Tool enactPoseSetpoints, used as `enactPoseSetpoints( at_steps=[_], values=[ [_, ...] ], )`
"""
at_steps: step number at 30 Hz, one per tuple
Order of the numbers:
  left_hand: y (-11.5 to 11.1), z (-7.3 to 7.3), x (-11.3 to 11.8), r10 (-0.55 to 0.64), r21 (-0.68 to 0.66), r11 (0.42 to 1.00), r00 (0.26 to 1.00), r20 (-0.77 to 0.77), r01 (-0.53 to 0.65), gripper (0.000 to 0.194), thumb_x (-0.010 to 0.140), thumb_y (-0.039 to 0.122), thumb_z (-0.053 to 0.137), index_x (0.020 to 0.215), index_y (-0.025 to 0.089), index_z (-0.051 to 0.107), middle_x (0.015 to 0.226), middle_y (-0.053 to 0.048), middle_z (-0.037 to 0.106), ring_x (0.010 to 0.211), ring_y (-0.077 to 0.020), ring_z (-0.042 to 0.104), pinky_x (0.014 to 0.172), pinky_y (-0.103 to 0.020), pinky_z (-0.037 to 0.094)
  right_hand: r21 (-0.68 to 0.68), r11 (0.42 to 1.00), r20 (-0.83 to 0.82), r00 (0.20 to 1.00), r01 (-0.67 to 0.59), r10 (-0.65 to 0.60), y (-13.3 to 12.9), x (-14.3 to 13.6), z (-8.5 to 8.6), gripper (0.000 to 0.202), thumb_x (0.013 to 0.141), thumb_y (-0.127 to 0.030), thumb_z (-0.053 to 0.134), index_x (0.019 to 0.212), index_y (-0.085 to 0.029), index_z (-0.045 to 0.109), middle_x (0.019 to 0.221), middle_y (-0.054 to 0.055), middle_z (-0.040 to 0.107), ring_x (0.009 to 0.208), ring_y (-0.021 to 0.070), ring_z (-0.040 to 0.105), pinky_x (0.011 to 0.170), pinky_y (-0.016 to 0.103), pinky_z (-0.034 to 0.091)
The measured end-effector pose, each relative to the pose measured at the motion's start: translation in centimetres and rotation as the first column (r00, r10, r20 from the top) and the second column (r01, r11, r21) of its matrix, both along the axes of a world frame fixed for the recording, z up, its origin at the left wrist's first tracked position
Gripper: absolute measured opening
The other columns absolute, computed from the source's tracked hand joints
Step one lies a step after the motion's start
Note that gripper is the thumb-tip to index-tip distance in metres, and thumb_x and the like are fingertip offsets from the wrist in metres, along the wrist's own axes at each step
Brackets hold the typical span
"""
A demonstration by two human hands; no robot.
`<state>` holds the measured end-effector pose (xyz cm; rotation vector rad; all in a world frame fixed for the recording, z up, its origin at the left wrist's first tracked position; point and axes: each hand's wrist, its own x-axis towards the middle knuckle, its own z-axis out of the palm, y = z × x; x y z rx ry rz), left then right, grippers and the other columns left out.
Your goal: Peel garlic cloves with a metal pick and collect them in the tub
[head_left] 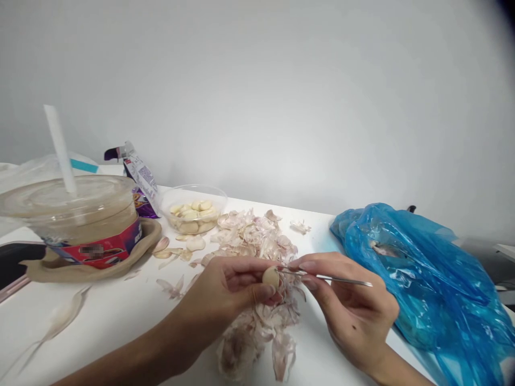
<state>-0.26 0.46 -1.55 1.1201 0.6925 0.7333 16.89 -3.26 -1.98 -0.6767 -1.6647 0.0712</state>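
Between the thumb and fingers of my left hand (229,287) is a pale garlic clove (271,277), closed in a pinch. My right hand (350,305) is closed on a thin metal pick (341,279); its tip meets the clove's right side, and its exact shape there is hard to make out. Below and behind both hands spreads a heap of garlic skins (253,236). Peeled cloves lie in a clear plastic bowl (193,209) behind my left hand. A few loose cloves (196,244) rest on the table in front of that bowl.
A large drink cup (100,236) with a straw sits in a cardboard carrier (148,241) at the left, a purple snack packet (142,182) behind it. A blue plastic bag (422,268) fills the right side. The white table (120,321) ends at a grey wall.
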Motion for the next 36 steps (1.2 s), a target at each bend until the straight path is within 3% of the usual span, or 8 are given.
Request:
enactPoseSetpoints(
  at_steps=[15, 20, 26, 36],
  values=[
    [-0.09, 0.29, -0.07, 0.016, 0.090, 0.996, 1.000, -0.019, -0.014, 0.030, 0.070, 0.024, 0.072, 0.100, 0.021, 0.071, 0.088, -0.005, 0.074, 0.078, -0.0175, 0.064, 0.076, -0.029, 0.051, -0.015, 1.000, 0.023, 1.000, -0.012, 0.012, 0.01, 0.18, -0.10, 0.034, 0.075, 0.001, 0.061, 0.101, -0.021, 0.065, 0.084, 0.004, 0.072, 0.079, 0.0192, 0.068, 0.063, 0.033, 0.057],
    [-0.09, 0.13, -0.06, 0.010, 0.141, 0.990, 0.998, -0.061, -0.001, 0.032, 0.073, 0.029, 0.068, 0.104, 0.021, 0.070, 0.085, -0.006, 0.073, 0.087, -0.0214, 0.063, 0.079, -0.032, 0.050, 0.007, 1.000, 0.034, 0.999, -0.029, 0.029, 0.07, 0.09, -0.03, 0.036, 0.074, 0.004, 0.061, 0.101, -0.019, 0.066, 0.084, 0.005, 0.072, 0.078, 0.0194, 0.068, 0.062, 0.033, 0.058],
    [0.04, -0.07, -0.05, 0.041, 0.214, 0.977, 0.996, -0.078, -0.023, 0.030, 0.076, 0.025, 0.065, 0.105, 0.023, 0.069, 0.103, -0.005, 0.072, 0.096, -0.0209, 0.063, 0.086, -0.031, 0.048, 0.041, 0.999, 0.097, 0.995, -0.019, 0.015, 0.04, 0.16, 0.03, 0.038, 0.075, 0.001, 0.062, 0.105, -0.022, 0.064, 0.085, 0.004, 0.072, 0.080, 0.0183, 0.068, 0.064, 0.032, 0.058],
    [-0.05, -0.19, -0.09, 0.017, 0.251, 0.968, 0.996, -0.089, 0.006, 0.030, 0.077, 0.025, 0.064, 0.107, 0.024, 0.068, 0.107, -0.004, 0.071, 0.100, -0.0207, 0.062, 0.090, -0.032, 0.046, 0.049, 0.999, 0.144, 0.989, 0.010, -0.017, -0.04, 0.47, -0.02, 0.036, 0.076, -0.001, 0.060, 0.104, -0.022, 0.064, 0.084, 0.004, 0.072, 0.076, 0.0187, 0.069, 0.061, 0.031, 0.058]
  ],
)
